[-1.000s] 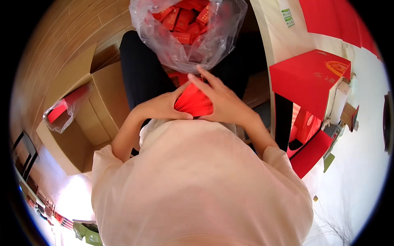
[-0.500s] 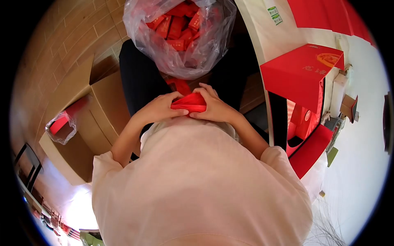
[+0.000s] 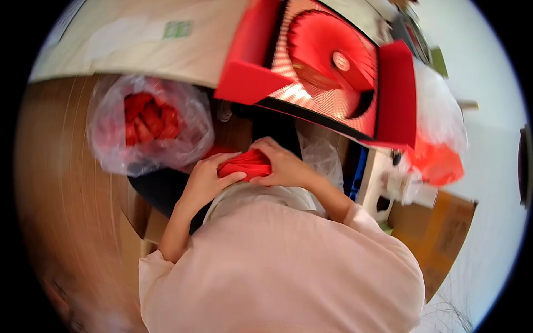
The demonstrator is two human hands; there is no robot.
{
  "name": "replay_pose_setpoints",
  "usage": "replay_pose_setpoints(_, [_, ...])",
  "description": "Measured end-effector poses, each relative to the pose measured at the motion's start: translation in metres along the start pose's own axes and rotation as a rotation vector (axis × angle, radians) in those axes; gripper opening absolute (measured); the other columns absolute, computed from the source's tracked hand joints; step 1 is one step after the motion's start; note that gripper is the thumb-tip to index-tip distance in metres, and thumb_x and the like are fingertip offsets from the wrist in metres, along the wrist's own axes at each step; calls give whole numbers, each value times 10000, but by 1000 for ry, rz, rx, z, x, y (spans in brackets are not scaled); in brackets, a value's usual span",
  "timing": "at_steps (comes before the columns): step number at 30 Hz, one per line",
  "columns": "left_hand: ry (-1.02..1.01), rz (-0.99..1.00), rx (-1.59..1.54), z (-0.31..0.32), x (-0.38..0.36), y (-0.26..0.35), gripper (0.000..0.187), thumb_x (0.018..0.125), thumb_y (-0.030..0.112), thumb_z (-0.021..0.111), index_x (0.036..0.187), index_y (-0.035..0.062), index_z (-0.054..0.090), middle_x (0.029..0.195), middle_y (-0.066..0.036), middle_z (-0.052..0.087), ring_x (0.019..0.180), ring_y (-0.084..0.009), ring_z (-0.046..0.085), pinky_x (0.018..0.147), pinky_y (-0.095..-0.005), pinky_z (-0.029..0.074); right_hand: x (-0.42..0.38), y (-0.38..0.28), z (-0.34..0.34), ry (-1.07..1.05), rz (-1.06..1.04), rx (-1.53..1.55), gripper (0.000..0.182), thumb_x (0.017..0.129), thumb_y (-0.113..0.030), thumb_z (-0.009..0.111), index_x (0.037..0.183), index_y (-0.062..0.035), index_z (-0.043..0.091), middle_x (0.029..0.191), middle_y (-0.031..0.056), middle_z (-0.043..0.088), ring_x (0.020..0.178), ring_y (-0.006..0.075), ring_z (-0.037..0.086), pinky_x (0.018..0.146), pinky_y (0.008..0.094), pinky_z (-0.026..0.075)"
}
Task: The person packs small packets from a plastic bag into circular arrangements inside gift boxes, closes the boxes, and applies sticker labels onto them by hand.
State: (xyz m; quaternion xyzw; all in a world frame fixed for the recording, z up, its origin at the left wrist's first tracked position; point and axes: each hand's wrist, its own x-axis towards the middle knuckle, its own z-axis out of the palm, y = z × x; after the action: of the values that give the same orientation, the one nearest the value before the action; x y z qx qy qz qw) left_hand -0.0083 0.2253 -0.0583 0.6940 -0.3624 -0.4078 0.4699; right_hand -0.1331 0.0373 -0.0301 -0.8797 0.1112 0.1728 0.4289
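Close to my body, over my lap, I hold a bundle of red packets (image 3: 248,165) that looks folded or layered. My left hand (image 3: 206,180) grips its left end, with the thumb across the near side. Around the right end curls my right hand (image 3: 286,165), its thumb at the near edge and its fingers over the far side. Beyond my hands, on the table, stands an open red box (image 3: 396,94). Inside it a fan-like ring of red pleats (image 3: 313,36) lies on a shiny patterned lining.
To the left a clear plastic bag (image 3: 191,141) holds several small red packets (image 3: 149,119). The pale covered table (image 3: 122,41) runs along the far side. A cardboard box (image 3: 438,233) is at the right, near a white and red plastic bag (image 3: 438,119). Another carton (image 3: 132,236) stands lower left.
My view has turned to the right, so the plastic bag now appears farther left and the open red box lies ahead. Both hands still hold the red bundle at my lap.
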Motion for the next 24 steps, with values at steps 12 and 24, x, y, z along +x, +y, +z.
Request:
replay_pose_setpoints(12, [306,719,389,47,144,172,394,866,181,622,1221,32,539,1131,-133,583,1125,-303,528,963,-430,403,-123,-45,-183,825,476,-674,640,658,-274,790,1162,-19,488,1095,185,533,980,361,601,789,406,512])
replay_pose_setpoints(24, [328,475,1012,65,230,138,662,883,455,554,1412,99,375,1480,-129,337,1381,-336,273,1094,-623,153,-6,18,-209,652,885,-827,725,589,-400,842,1132,-36,528,1120,152,560,940,294,641,778,368,553])
